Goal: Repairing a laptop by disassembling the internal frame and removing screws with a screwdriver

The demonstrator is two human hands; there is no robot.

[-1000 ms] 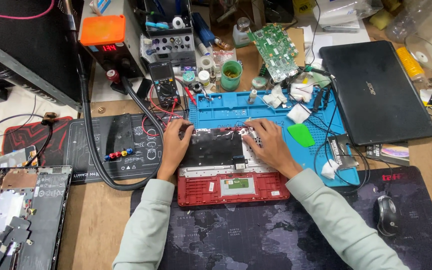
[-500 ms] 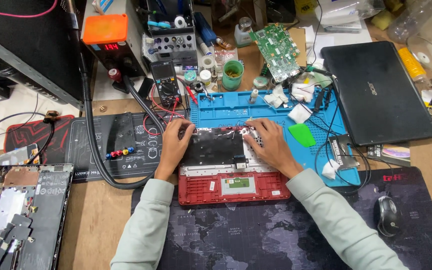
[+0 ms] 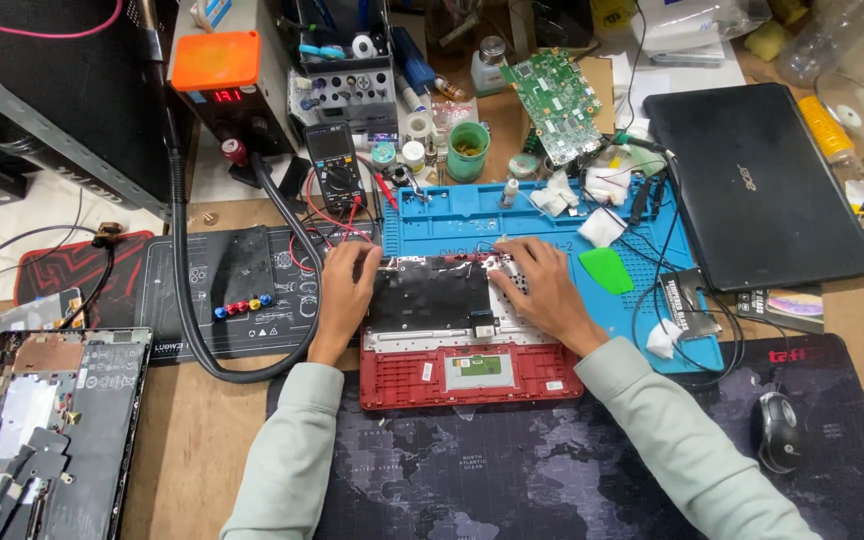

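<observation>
Head view: both hands stay put, left hand [image 3: 349,285] and right hand [image 3: 542,285] pressing flat, holding nothing, on red laptop shell [image 3: 467,375]; multimeter [image 3: 334,165], green pick [image 3: 606,269] nearby.

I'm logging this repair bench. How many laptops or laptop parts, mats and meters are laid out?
Laptop shells: 3, red, closed black, opened at left
Circuit boards: 1
Mats: 3, blue, black, map-printed
Multimeters: 1
Total: 8

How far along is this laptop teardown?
Done: the red laptop shell lies opened, and a green circuit board sits apart on the bench. In hand: the left hand and right hand press on the black sheet inside it. Left: that sheet remains in place.
</observation>
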